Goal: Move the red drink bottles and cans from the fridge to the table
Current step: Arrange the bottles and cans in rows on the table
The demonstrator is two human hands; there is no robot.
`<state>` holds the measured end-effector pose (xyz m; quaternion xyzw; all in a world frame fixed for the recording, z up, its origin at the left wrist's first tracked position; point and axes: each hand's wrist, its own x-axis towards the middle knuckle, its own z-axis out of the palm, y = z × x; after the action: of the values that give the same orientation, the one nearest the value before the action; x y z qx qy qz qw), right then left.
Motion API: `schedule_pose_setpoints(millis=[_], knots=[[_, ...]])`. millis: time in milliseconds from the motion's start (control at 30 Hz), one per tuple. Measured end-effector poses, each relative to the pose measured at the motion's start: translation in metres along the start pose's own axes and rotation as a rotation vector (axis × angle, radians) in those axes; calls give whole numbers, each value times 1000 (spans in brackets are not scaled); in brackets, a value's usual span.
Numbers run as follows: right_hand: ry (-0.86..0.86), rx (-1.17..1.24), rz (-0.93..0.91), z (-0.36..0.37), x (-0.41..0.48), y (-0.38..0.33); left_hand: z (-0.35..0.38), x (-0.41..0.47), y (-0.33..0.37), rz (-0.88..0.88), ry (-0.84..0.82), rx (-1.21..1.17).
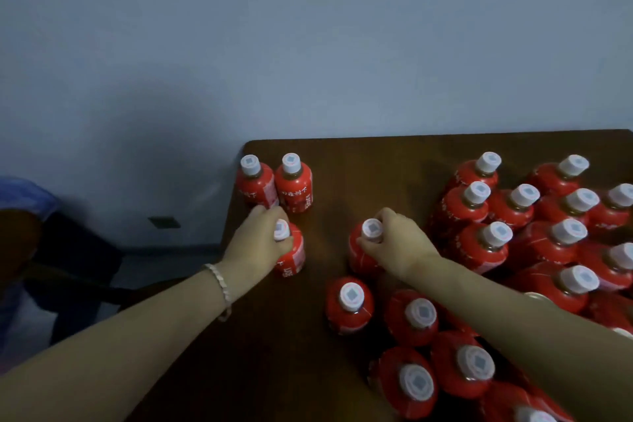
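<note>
Several red drink bottles with white caps stand on a dark brown table (359,161). My left hand (255,245) grips the neck of one upright bottle (295,252) near the table's left edge, just in front of two bottles (274,183) at the far left corner. My right hand (399,243) grips the cap and neck of another upright bottle (361,259) in the middle of the table. A dense cluster of bottles (534,226) fills the right side, and more bottles (411,319) stand in front of my right hand. No fridge or cans are clearly in view.
A plain grey-blue wall (308,44) rises behind the table. To the left, past the table edge, sits a dark chair or bag with blue fabric (30,202). Bare tabletop lies between the two bottles I hold and toward the back middle.
</note>
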<state>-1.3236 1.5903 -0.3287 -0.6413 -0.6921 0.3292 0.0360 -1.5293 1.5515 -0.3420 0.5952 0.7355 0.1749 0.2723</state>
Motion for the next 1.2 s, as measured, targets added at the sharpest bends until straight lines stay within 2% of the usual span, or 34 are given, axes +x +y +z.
schedule_pose_setpoints(millis=[100,200,300,367,400,467,500,567,633,900,1033,1067,1133,1200], knots=[[-59,108,-14,19,12,-34,-13,4,-25,-62,92,10],[-42,206,-58,35,24,-62,-19,15,-39,-75,186,-72],[8,253,-102,45,29,-81,-21,19,-44,-101,252,-297],[-8,250,-87,50,31,-84,-20,19,-46,-271,274,-492],[-41,267,-53,53,32,-83,-19,19,-45,-418,234,-605],[-154,445,71,59,35,-83,-19,20,-45,-704,36,-910],[-205,569,131,61,35,-84,-18,21,-44,-763,-30,-1047],[-223,708,194,65,37,-87,-16,26,-46,-764,-25,-1152],[-158,712,193,71,40,-87,-15,32,-46,-734,21,-1187],[-104,624,156,82,44,-82,-20,43,-50,-692,-55,-1008],[-225,546,102,73,38,-78,-23,38,-50,-714,-139,-891],[-265,536,93,67,35,-77,-21,36,-48,-737,-81,-827],[-283,448,33,50,23,-68,-17,26,-34,-723,158,-606],[-177,223,-92,29,5,-48,-12,7,-13,-518,372,-283]])
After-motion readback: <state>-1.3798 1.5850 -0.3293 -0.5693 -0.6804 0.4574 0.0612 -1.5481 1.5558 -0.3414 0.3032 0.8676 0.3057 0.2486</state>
